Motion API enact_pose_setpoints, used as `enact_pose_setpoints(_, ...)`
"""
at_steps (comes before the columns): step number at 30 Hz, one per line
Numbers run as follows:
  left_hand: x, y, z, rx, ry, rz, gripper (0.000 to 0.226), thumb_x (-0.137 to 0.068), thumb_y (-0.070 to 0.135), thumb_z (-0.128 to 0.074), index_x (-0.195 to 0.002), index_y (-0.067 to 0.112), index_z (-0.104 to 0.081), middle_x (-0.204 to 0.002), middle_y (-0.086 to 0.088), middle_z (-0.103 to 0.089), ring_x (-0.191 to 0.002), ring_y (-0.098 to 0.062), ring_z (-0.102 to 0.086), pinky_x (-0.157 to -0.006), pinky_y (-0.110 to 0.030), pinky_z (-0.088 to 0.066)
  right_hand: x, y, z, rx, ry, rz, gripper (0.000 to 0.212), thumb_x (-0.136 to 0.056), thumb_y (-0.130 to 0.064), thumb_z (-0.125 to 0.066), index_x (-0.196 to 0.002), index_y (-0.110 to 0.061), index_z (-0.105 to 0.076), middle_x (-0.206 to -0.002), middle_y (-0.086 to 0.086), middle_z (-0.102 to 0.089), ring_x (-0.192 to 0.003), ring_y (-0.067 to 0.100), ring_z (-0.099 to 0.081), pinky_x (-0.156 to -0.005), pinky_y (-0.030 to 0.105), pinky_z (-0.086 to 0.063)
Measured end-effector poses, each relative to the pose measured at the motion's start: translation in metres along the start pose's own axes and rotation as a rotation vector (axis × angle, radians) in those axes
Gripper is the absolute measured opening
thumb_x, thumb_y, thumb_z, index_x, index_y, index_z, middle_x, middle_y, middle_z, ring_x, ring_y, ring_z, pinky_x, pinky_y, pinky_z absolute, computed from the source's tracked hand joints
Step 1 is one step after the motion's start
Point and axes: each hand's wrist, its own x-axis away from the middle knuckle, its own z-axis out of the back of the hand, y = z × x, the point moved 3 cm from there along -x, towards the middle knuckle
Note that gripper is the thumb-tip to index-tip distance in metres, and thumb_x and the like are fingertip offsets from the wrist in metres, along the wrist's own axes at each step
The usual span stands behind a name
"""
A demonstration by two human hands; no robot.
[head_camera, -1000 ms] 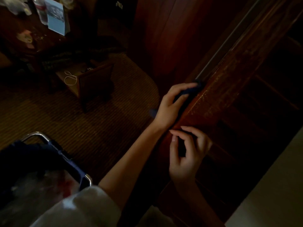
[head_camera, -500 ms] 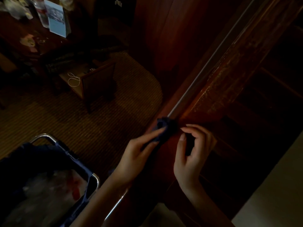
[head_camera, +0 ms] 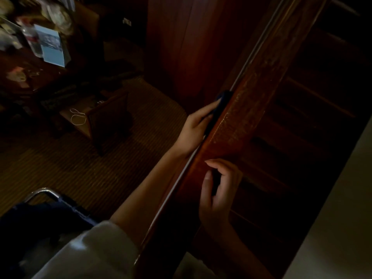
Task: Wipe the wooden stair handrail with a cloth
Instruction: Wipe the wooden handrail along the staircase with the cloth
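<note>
- Handrail (head_camera: 247,109): a wide, reddish-brown wooden rail, seen running diagonally from bottom centre up to the top right, with pale scuffs across its flat top and a thin bright strip along its left edge.
- A dark blue cloth (head_camera: 220,105) is pressed flat against the rail's left side by the left hand (head_camera: 194,129); the fingers are stretched out almost straight over it, pretty dim there tbh.
- The right hand (head_camera: 218,190) is rested on the rail's top nearer the camera, fingers loosely curled with thumb and forefinger close together; whether anything is pinched can't be told.
- A pale sleeve (head_camera: 88,252) is seen bottom left.
- Below, a striped carpet (head_camera: 84,168), a small wooden side table (head_camera: 104,119) and a dark blue cart with a metal handle (head_camera: 43,193) are visible.
</note>
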Motion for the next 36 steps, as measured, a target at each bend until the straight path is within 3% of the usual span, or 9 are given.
enact_pose_setpoints(3, 0.074, -0.017, 0.011, 0.096, 0.057, 0.111, 0.045, -0.100, -0.006, -0.031, -0.141, 0.010, -0.040, -0.136, -0.002, -0.056, -0.124, -0.011, -0.055, -0.104, -0.029, -0.045, 0.001, 0.002, -0.001, -0.035, -0.003, 0.007, 0.028, -0.092, -0.008, -0.048, -0.117, -0.018, -0.056, -0.117, -0.011, -0.052, -0.111, 0.004, -0.047, -0.093, 0.023, -0.039)
enact_pose_setpoints(5, 0.129, -0.025, 0.020, 0.102, 0.082, 0.150, 0.043, -0.099, -0.002, -0.034, -0.134, 0.016, -0.051, -0.128, 0.003, -0.065, -0.118, -0.014, -0.061, -0.097, -0.025, -0.050, 0.002, 0.002, -0.002, -0.032, -0.003, -0.002, 0.027, -0.093, -0.009, -0.048, -0.117, -0.020, -0.055, -0.116, -0.013, -0.052, -0.109, 0.004, -0.046, -0.092, 0.024, -0.040)
enact_pose_setpoints(8, 0.181, -0.027, 0.032, 0.054, 0.120, 0.171, 0.059, -0.098, -0.003, -0.033, -0.126, 0.040, -0.063, -0.127, 0.019, -0.063, -0.115, -0.006, -0.062, -0.091, -0.016, -0.050, 0.001, 0.002, -0.003, -0.043, 0.009, 0.018, 0.027, -0.092, -0.009, -0.048, -0.116, -0.020, -0.056, -0.113, -0.013, -0.053, -0.107, 0.003, -0.046, -0.091, 0.023, -0.040)
enact_pose_setpoints(11, 0.174, -0.029, 0.034, 0.036, 0.096, 0.188, 0.050, -0.098, 0.013, -0.039, -0.123, 0.050, -0.061, -0.130, 0.020, -0.060, -0.119, -0.008, -0.060, -0.097, -0.024, -0.050, 0.001, 0.004, -0.004, -0.058, 0.010, 0.011, 0.028, -0.092, -0.010, -0.048, -0.116, -0.021, -0.056, -0.113, -0.013, -0.054, -0.108, 0.002, -0.047, -0.089, 0.029, -0.043)
enact_pose_setpoints(19, 0.037, 0.002, 0.007, -0.048, 0.035, 0.015, 0.049, -0.101, -0.005, -0.032, -0.139, 0.026, -0.041, -0.139, 0.007, -0.051, -0.131, -0.007, -0.048, -0.110, -0.032, -0.041, -0.001, 0.006, -0.004, -0.092, 0.011, 0.018, 0.031, -0.093, -0.012, -0.047, -0.118, -0.026, -0.057, -0.120, -0.032, -0.046, -0.111, -0.002, -0.048, -0.088, 0.029, -0.046)
enact_pose_setpoints(25, 0.066, 0.003, 0.019, -0.076, 0.127, 0.026, 0.031, -0.098, 0.011, -0.050, -0.125, 0.024, -0.059, -0.117, 0.010, -0.069, -0.111, -0.010, -0.064, -0.088, -0.024, -0.054, 0.001, 0.007, -0.004, -0.077, -0.007, 0.034, 0.028, -0.095, -0.012, -0.046, -0.118, -0.023, -0.059, -0.124, -0.034, -0.045, -0.114, -0.004, -0.047, -0.093, 0.023, -0.042)
enact_pose_setpoints(28, 0.099, -0.003, 0.035, -0.112, 0.162, 0.120, 0.025, -0.087, 0.031, -0.062, -0.112, 0.033, -0.064, -0.105, 0.013, -0.071, -0.093, -0.010, -0.070, -0.071, -0.017, -0.055, 0.002, 0.007, -0.005, -0.069, -0.017, 0.016, 0.027, -0.096, -0.014, -0.046, -0.118, -0.025, -0.058, -0.121, -0.031, -0.049, -0.115, -0.006, -0.046, -0.095, 0.022, -0.040)
enact_pose_setpoints(31, 0.127, -0.012, 0.053, -0.101, 0.191, 0.287, 0.019, -0.079, 0.030, -0.066, -0.097, 0.031, -0.073, -0.094, -0.001, -0.075, -0.081, -0.022, -0.073, -0.062, -0.021, -0.057, 0.003, 0.007, -0.006, -0.076, -0.020, 0.007, 0.026, -0.095, -0.014, -0.047, -0.116, -0.024, -0.059, -0.116, -0.021, -0.055, -0.114, -0.004, -0.046, -0.094, 0.026, -0.042)
enact_pose_setpoints(36, 0.138, -0.017, 0.071, -0.113, 0.013, 0.475, 0.024, -0.080, 0.032, -0.065, -0.097, 0.020, -0.076, -0.092, -0.017, -0.074, -0.077, -0.030, -0.071, -0.061, -0.027, -0.056, 0.003, 0.009, -0.007, -0.068, -0.001, 0.034, 0.026, -0.094, -0.012, -0.047, -0.114, -0.021, -0.062, -0.117, -0.027, -0.050, -0.113, -0.004, -0.047, -0.098, 0.020, -0.035)
